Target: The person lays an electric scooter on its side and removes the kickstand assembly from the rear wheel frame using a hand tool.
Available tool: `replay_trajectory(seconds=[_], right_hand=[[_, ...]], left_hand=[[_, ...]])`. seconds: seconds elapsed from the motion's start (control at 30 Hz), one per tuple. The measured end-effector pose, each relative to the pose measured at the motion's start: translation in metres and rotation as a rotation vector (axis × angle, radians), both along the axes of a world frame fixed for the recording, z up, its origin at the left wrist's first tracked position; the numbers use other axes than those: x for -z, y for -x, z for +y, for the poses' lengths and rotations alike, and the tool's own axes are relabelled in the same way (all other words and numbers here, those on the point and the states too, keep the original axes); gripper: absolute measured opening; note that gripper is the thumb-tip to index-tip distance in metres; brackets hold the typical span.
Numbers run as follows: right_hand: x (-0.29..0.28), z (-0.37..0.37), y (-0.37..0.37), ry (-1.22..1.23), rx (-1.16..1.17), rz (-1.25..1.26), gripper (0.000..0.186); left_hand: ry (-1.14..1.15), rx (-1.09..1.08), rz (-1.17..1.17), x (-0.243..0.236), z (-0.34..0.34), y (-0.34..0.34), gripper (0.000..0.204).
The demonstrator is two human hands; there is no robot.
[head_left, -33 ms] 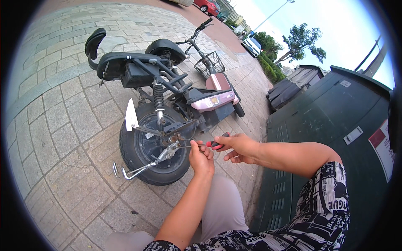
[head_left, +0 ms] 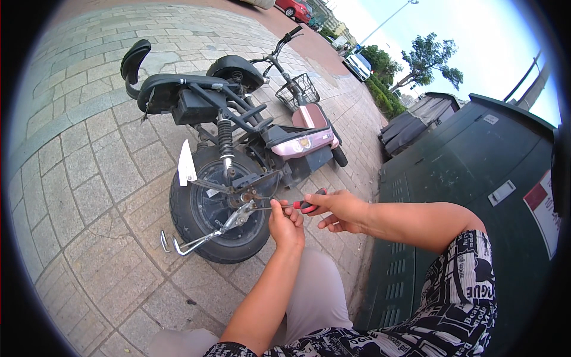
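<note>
Both hands point(head_left: 309, 214) grip red-handled screwdriver point(head_left: 288, 206) – at rubber wheel point(head_left: 217, 214)

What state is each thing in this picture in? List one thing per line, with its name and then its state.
Black scooter: lying tipped on the paving.
Rear wheel: off the ground, axle exposed.
Kickstand: sticking out sideways.
Screwdriver: held, tip at the axle.
Right hand: gripping the screwdriver handle.
Left hand: steadying the shaft.
Pink scooter: upright.

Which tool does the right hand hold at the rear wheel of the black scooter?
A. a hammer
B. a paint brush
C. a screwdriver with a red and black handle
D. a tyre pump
C: the right hand grips a screwdriver by its red and black handle, its shaft pointing at the hub of the rear wheel, with the left hand beside the shaft.
</note>
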State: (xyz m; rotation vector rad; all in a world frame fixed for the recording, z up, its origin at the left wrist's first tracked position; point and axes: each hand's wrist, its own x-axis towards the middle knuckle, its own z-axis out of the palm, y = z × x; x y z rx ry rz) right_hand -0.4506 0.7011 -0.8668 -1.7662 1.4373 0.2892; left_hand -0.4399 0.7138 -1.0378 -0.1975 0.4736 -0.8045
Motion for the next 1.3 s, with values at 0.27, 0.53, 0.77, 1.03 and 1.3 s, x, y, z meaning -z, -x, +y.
replay_trajectory(seconds=[0.27,0.53,0.77,1.03,1.3], right_hand=[[0.001,-0.013,0.002,-0.059,0.011,0.066,0.051],[0.000,-0.020,-0.006,-0.132,-0.048,0.065,0.053],[0.005,-0.020,-0.010,0.457,-0.810,-0.015,0.054],[-0.015,-0.005,-0.016,1.046,-2.136,-0.077,0.042],[-0.014,0.005,-0.016,0.708,-0.872,0.013,0.054]], left_hand=[[0.000,-0.009,0.002,0.001,-0.003,0.002,0.032],[-0.008,-0.032,0.023,0.002,-0.004,-0.001,0.030],[0.035,-0.010,0.001,0.006,0.004,-0.007,0.029],[0.059,0.038,0.017,0.012,0.010,-0.014,0.028],[0.092,-0.012,0.050,0.016,0.008,-0.016,0.030]])
